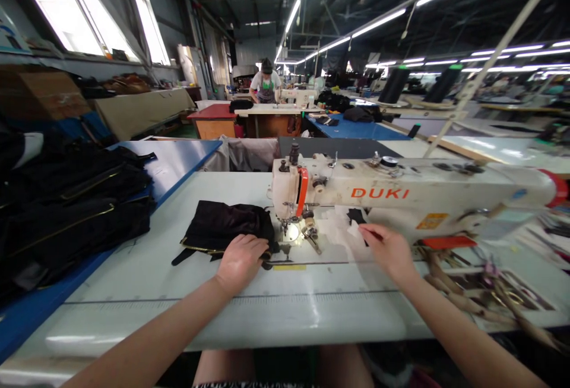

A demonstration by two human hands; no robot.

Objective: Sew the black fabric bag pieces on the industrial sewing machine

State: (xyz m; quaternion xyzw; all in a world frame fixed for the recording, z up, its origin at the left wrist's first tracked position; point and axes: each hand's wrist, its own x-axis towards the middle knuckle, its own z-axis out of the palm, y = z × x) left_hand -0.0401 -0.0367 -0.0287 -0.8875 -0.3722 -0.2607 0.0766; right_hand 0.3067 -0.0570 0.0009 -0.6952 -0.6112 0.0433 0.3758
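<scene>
On the table (142, 275), a black cloth piece (227, 221) with a gold zip lies between the left edge and the sewing machine (378, 189). The left hand (241, 260) rests on its near right corner; whether that grip clenches, I cannot tell. Nearer the table's right edge, the right hand (392, 254) pinches what seems a small white scrap (354, 229).

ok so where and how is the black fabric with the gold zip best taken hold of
Probably by its left edge, pinched from the left. The black fabric lies flattish on the worktable with that edge free, while the left hand rests on its near right corner and the sewing machine has its needle end close by on the right.
</scene>
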